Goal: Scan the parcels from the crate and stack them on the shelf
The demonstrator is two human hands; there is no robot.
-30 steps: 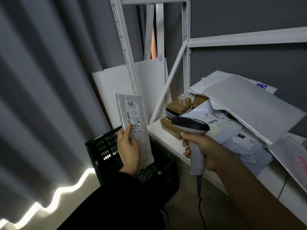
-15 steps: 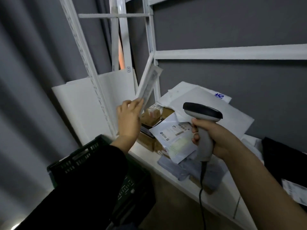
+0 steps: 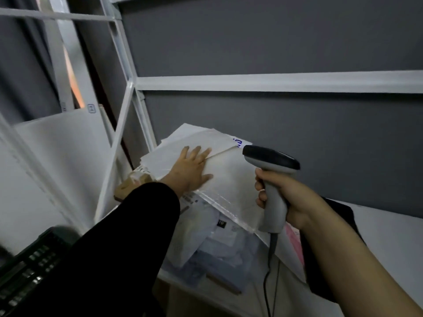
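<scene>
White parcels point(image 3: 231, 179) lie piled on the shelf point(image 3: 389, 225). Left hand point(image 3: 192, 167) presses the top one flat, fingers point(image 3: 198, 153) straight, probably settling the stack. Right hand point(image 3: 296, 200) wraps the scanner point(image 3: 274, 161) handle, holding it just beside the pile, ready for use.

Hands: two, left hand point(image 3: 191, 170) centre, right hand point(image 3: 288, 197) centre right.
Scanners: one grey handheld barcode scanner point(image 3: 271, 157).
Crates: one dark slatted plastic crate point(image 3: 29, 271), lower left.
Parcels: overlapping white flat mailers point(image 3: 231, 179), centre; number unclear.
</scene>
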